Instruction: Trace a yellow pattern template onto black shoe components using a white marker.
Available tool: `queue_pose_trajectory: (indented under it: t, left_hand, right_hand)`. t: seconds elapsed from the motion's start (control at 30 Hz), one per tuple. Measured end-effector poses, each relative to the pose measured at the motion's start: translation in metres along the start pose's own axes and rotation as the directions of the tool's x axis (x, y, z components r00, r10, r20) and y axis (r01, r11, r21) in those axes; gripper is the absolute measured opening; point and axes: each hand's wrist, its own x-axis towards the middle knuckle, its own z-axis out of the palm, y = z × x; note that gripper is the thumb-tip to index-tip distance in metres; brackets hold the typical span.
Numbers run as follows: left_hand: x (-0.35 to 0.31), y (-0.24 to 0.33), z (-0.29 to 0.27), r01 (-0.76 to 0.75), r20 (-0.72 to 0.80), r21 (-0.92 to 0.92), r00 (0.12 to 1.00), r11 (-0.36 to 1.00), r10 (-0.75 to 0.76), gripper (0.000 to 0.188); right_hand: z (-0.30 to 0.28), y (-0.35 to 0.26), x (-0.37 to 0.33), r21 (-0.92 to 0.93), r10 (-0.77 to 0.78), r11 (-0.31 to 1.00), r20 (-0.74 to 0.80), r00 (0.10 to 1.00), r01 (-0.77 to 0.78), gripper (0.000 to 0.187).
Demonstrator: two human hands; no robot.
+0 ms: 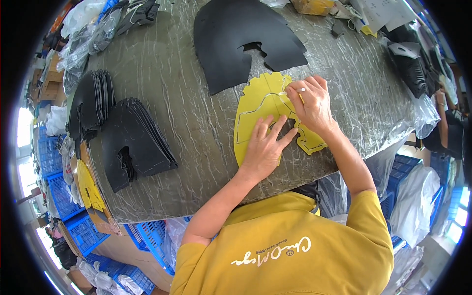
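Observation:
A yellow template point(255, 101) with a scalloped top edge and slotted dashed lines lies on a black cut piece at the table's near side. My left hand point(263, 147) presses flat on it, fingers spread around its central cut-out. My right hand point(312, 105) is closed in a pinch at the template's upper right, on a slim pale pen point(285, 93). The pen's tip is at a slot line; most of its shaft is hidden by the fingers. Just beyond the template lies a large black sheet piece point(226, 44) with a notched opening.
On the left of the table point(196, 123) stand two stacks of black cut pieces, a nearer stack point(132, 142) and a farther one point(93, 98). Another yellow template point(88, 187) hangs by the left edge. Plastic bags point(88, 39) and blue crates point(88, 233) surround the table.

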Motion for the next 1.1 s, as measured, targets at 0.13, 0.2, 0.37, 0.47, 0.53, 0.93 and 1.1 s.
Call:
queue_pose_trajectory:
  t: [0.13, 0.2, 0.37, 0.47, 0.53, 0.93, 1.1]
  left_hand:
    - [0.002, 0.003, -0.002, 0.017, -0.037, -0.015, 0.999, 1.000, -0.018, 0.057]
    - [0.002, 0.002, -0.001, 0.012, -0.045, -0.015, 0.999, 1.000, -0.012, 0.057]
    - [0.002, 0.003, -0.001, 0.001, -0.053, 0.004, 0.999, 1.000, -0.001, 0.058]
    - [0.001, 0.003, -0.001, 0.001, -0.054, 0.003, 0.999, 1.000, -0.001, 0.059]
    - [0.000, 0.002, 0.000, 0.001, -0.047, 0.008, 0.999, 1.000, -0.001, 0.060]
    - [0.002, 0.001, 0.001, -0.018, -0.074, -0.011, 0.997, 1.000, 0.017, 0.061]
    - [0.002, 0.003, -0.001, -0.018, -0.077, -0.009, 0.997, 1.000, 0.017, 0.061]
  right_hand:
    - [0.001, 0.002, -0.004, 0.075, 0.021, 0.997, 0.002, 1.000, -0.022, 0.004]
    - [0.004, 0.000, -0.002, 0.114, 0.029, 0.993, 0.022, 0.999, -0.032, 0.004]
    - [0.000, -0.002, -0.002, 0.117, 0.033, 0.992, 0.049, 0.998, -0.039, 0.004]
    - [-0.006, -0.001, -0.007, 0.038, 0.024, 0.999, 0.009, 1.000, -0.025, 0.004]
    - [-0.009, -0.003, -0.012, 0.029, 0.028, 0.999, 0.011, 1.000, -0.028, 0.004]
    - [-0.024, -0.010, -0.028, 0.024, 0.051, 0.998, 0.040, 0.998, -0.052, 0.004]
    - [-0.028, -0.012, -0.031, 0.016, 0.053, 0.998, 0.034, 0.998, -0.054, 0.003]
